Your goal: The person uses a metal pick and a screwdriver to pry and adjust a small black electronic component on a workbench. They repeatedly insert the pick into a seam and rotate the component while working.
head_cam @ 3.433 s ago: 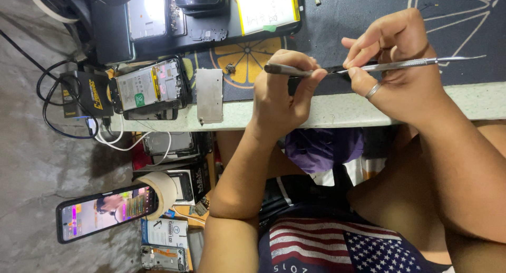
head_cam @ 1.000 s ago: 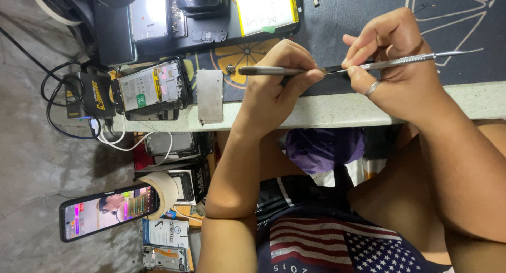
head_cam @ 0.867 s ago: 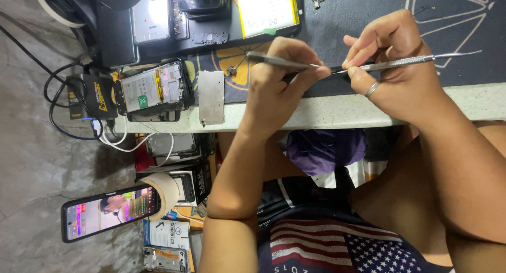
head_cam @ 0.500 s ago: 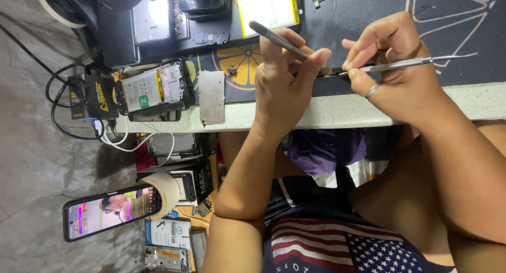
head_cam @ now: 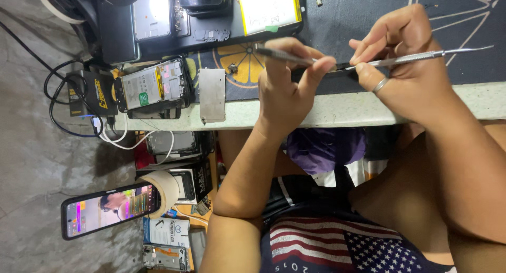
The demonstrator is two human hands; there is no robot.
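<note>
A: Which hand holds what here?

B: My left hand is closed in a pinch on a slim metal tool, gripped between thumb and fingers, its free end pointing away toward the orange-slice print on the dark work mat. My right hand is closed on a pair of tweezers, pinched near the front, with the long shaft running out past my knuckles. A ring sits on one finger of that hand.

A: Where do the two tools meet?

B: Between my hands, just above the mat near the pale edge of the table. The tips come together at something small and dark; I cannot tell what it is.

A: What lies around your hands?

B: Just beside my left hand, a flat grey metal plate rests half on the mat, half on the table edge. Beyond it lies an opened phone with its insides showing, next to a black and yellow box with cables running from it. Farther up the mat is another opened phone with a pale battery. Below the table, well apart from my hands, a lit phone shows a bright screen, propped among boxes.
</note>
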